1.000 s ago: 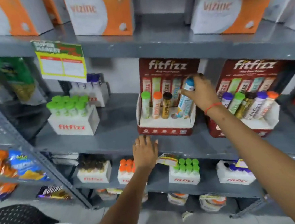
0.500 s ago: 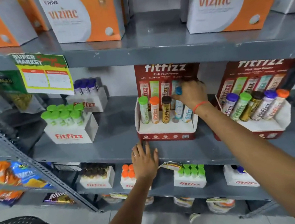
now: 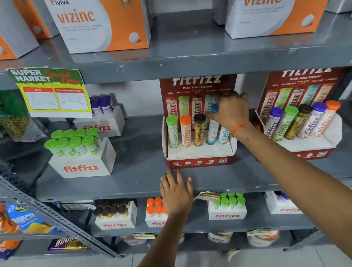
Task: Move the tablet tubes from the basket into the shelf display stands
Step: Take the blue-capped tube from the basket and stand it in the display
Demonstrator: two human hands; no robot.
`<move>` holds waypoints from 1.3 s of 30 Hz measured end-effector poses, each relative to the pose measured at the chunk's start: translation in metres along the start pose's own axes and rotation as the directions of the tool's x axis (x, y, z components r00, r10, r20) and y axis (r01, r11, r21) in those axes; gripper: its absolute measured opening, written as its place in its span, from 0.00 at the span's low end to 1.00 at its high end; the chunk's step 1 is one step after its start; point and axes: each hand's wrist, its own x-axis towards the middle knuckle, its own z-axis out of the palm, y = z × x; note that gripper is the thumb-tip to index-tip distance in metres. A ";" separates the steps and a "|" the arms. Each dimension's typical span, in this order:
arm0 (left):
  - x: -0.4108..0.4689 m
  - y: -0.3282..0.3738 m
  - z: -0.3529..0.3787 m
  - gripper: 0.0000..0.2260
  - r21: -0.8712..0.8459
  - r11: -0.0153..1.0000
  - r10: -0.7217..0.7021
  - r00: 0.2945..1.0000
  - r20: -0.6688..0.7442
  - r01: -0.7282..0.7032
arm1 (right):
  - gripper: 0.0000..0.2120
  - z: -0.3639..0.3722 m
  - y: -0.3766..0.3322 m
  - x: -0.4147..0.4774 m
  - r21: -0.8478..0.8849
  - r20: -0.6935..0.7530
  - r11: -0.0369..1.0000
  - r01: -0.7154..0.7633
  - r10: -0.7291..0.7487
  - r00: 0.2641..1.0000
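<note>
The left hand [image 3: 176,193] is laid flat with fingers spread on the shelf [image 3: 132,180] edge — below the red display stand [image 3: 199,152] — while the blue-capped tube [image 3: 212,127] in the stand's fourth slot is pinched at its cap by the right hand [image 3: 230,110].

Blue-capped tube [image 3: 212,127] now lower than second ago: then tilted, cap raised above its neighbours; now upright in fourth slot of red display stand [image 3: 200,162], base seated. Right hand [image 3: 230,110] down with it, fingers closed over blue cap. Left hand [image 3: 176,193] further forward on shelf edge [image 3: 111,191], fingertips now almost at stand's front. Camera view shifted closer and slightly up.
</note>
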 end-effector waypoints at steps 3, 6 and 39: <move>0.000 0.001 -0.001 0.30 -0.004 1.000 -0.005 1.000 0.014 0.005 | 0.20 0.001 0.000 -0.003 -0.015 -0.030 1.000 0.014 -0.014 0.999; 0.000 0.001 0.000 0.30 0.005 1.000 -0.009 1.000 0.023 0.009 | 0.20 0.003 -0.001 -0.002 -0.025 -0.036 0.999 0.024 -0.025 0.999; -0.001 0.001 -0.005 0.29 0.012 1.000 -0.008 0.998 0.066 0.007 | 0.24 -0.009 -0.003 0.004 -0.132 0.574 0.959 0.249 -0.131 0.809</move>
